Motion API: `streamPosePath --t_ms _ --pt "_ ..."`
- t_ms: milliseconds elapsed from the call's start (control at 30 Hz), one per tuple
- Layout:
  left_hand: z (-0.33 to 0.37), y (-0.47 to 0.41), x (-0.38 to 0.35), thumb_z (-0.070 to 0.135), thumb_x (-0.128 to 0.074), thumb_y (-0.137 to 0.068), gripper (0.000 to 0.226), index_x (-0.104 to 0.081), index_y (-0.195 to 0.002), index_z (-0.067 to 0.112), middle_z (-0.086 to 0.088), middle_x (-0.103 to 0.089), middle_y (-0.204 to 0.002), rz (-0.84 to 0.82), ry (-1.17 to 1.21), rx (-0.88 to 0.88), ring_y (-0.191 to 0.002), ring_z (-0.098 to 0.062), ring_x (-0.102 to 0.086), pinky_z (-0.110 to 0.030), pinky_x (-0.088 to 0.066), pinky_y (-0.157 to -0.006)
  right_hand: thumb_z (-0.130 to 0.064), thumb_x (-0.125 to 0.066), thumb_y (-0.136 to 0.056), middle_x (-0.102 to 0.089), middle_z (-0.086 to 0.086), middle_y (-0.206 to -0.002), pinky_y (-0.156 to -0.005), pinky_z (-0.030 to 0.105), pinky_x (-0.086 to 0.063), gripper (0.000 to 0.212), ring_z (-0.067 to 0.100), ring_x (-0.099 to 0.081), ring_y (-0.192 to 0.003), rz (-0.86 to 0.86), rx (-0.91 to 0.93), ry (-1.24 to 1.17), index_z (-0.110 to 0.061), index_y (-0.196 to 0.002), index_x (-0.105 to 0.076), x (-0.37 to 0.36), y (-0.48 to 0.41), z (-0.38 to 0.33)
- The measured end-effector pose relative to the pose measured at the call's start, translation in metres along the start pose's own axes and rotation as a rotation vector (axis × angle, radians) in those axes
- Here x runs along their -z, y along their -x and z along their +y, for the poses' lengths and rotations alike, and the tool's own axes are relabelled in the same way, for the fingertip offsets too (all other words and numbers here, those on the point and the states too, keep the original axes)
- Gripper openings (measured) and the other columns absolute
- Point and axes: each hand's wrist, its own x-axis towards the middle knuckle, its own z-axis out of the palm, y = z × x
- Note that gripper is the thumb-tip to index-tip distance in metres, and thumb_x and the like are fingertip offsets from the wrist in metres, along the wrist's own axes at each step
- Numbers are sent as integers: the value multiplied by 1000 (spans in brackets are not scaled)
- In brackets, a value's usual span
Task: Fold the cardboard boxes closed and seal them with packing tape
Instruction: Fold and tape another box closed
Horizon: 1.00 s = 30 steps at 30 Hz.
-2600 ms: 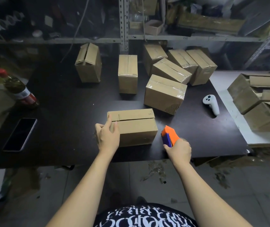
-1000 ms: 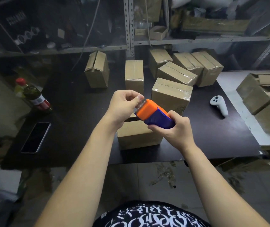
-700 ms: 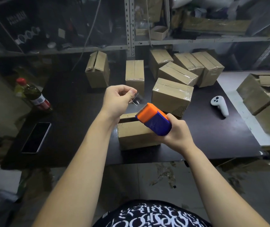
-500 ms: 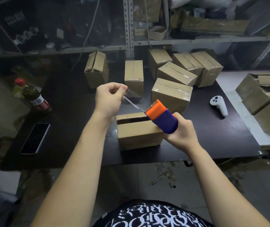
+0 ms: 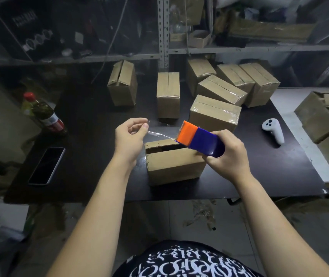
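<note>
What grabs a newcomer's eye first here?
The orange-and-purple tape dispenser at centre, bright against the dark table, gripped by the right hand; a clear strip of tape stretches from it to the left hand, which pinches its end. Just below sits a cardboard box whose top seam gapes open. Behind it, taped boxes cluster at the table's far side.

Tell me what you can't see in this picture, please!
All in the head view:
- Clear tape pinched by the left hand: nearly see-through, edges faint.
- How much tape is left: hidden inside the tape dispenser, partly behind the right hand.
- Inside the near box: the gap between its flaps is dark.
- Bottle label: too small and dim to read.
- Boxes on the right: cut off by the frame's edge.
</note>
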Motion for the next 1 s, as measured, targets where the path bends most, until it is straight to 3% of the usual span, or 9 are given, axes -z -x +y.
streamPosePath --t_ms 200,300,367,533,633,700,800,933,1000 --pt "-5 -3 2 16 -73 -95 14 -74 -96 30 10 -71 -104 71 -25 21 -106 -5 -63 -29 -53 -88 -11 -84 -66 -60 -5 -106 -81 50 -49 62 17 -51 -97 -74 24 3 -18 -123 -63 -2 -10 6" --pt "-4 -2 7 17 -72 -95 12 -76 -97 27 7 -74 -103 40 -34 27 -102 -6 -67 -21 -52 -81 -2 -82 -64 -58 -5 -106 -84 51 -48 70 18 -48 -98 -82 26 11 -21 -128 -61 -2 -13 7" --pt "-9 3 9 16 -72 -95 13 -73 -104 24 5 -74 -103 -28 -5 39 -100 -5 -67 -20 -50 -80 -2 -84 -67 -56 -7 -110 -87 47 -50 77 21 -51 -101 -87 -7 -22 -28 -133 -54 -2 -15 7" --pt "-46 19 14 14 -86 -77 62 -47 -122 33 21 -68 -120 -285 -255 -34 -116 7 -57 -9 -42 -82 -12 -94 -68 -57 2 -117 -77 28 -52 74 26 -57 -104 -114 -119 -151 -42 -111 -42 -1 -21 9" --pt "-64 23 9 17 -84 -78 61 -46 -122 33 23 -70 -116 -234 -357 -45 -113 1 -58 -20 -42 -88 -13 -96 -65 -61 1 -115 -76 9 -41 63 20 -54 -102 -84 -63 -134 -26 -110 -54 0 -29 8" --pt "-72 26 6 19 -81 -82 56 -46 -124 32 23 -71 -115 -196 -372 -36 -111 -4 -57 -24 -40 -84 -14 -97 -63 -62 -1 -110 -79 16 -42 60 22 -53 -100 -80 -25 -130 -18 -110 -60 -1 -35 6" --pt "-77 26 4 17 -80 -83 56 -45 -123 35 22 -71 -111 -154 -323 9 -104 0 -59 -14 -40 -77 -12 -97 -60 -62 -3 -104 -80 31 -44 58 25 -54 -98 -90 41 -117 -13 -107 -64 -2 -44 -1" --pt "-81 26 -4 8 -75 -88 50 -45 -122 28 22 -71 -105 -67 -223 74 -94 25 -53 1 -35 -71 -12 -96 -60 -60 -7 -105 -81 25 -45 58 21 -53 -101 -168 62 -157 -15 -108 -64 -7 -55 -6" --pt "-83 29 -8 2 -74 -87 52 -46 -122 26 22 -71 -107 -35 -173 91 -93 25 -53 5 -36 -69 -12 -96 -59 -60 -8 -106 -83 29 -48 59 20 -52 -103 -227 59 -151 -17 -107 -63 -9 -59 -4"
